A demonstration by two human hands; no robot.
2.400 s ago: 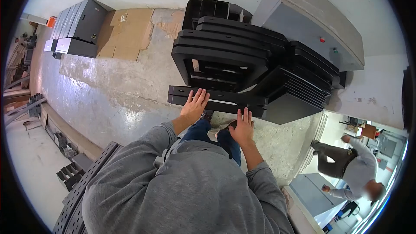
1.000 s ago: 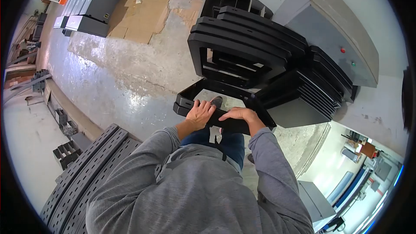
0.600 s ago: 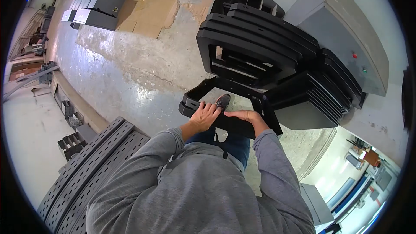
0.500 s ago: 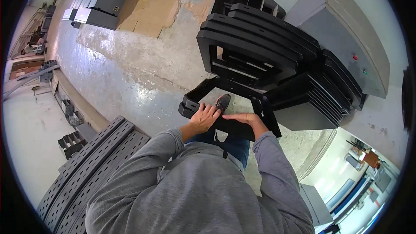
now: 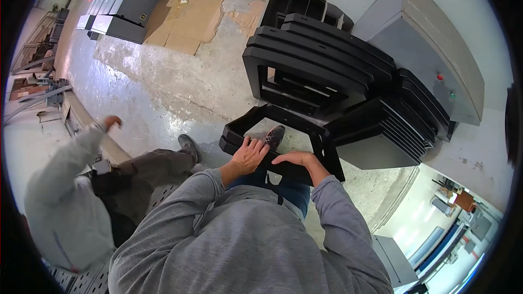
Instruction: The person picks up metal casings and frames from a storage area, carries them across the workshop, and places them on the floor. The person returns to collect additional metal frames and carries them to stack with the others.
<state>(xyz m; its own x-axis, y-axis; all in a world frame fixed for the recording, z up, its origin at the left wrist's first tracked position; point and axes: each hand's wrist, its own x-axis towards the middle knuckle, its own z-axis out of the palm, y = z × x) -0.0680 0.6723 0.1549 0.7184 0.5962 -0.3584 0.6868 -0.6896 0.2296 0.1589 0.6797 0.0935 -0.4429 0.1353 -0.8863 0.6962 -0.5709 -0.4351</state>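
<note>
A black rectangular frame with a large opening is tilted in front of my legs, and a shoe shows through the opening. Across its near left edge lies my left hand, the fingers bent over the rim. My right hand rests along the near edge, its fingers stretched out and pointing left toward the other hand. The undersides of both hands are hidden.
Several similar black frames stand stacked ahead, beside flat black panels and a grey cabinet. Cardboard lies on the floor near grey boxes. A co-worker is close on my left.
A co-worker has come into view on the left, covering much of the slotted grey panels. My right hand has shifted slightly left along the frame's edge, its fingers a little more bent.
</note>
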